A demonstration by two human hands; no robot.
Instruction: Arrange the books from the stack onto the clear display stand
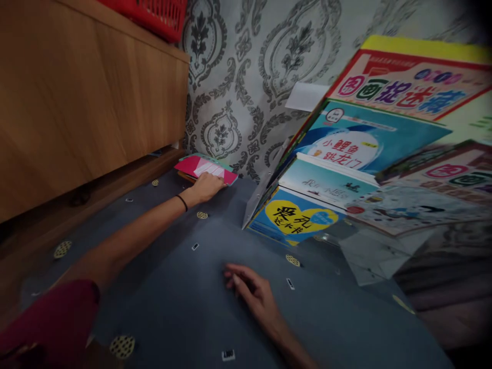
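My left hand point(208, 187), with a black band on its wrist, reaches far forward to a pink booklet point(188, 166) near the patterned wall. Its fingers are curled closed at the booklet's near edge; the fingertips are partly hidden. Something green shows behind the booklet and something orange-brown beneath it. My right hand point(258, 293) hovers over or rests on the dark blue-grey cloth point(165, 287), fingers loosely bent and apart, holding nothing. To its upper right, a rack of picture books point(346, 138) stands tilted, with a blue book point(295, 218) at the front.
A wooden cabinet point(96, 102) runs along the left, with a red plastic basket point(161, 18) on top. Grey damask wallpaper point(249, 66) covers the wall behind. A clear plastic part point(380, 256) of the rack juts out at the lower right.
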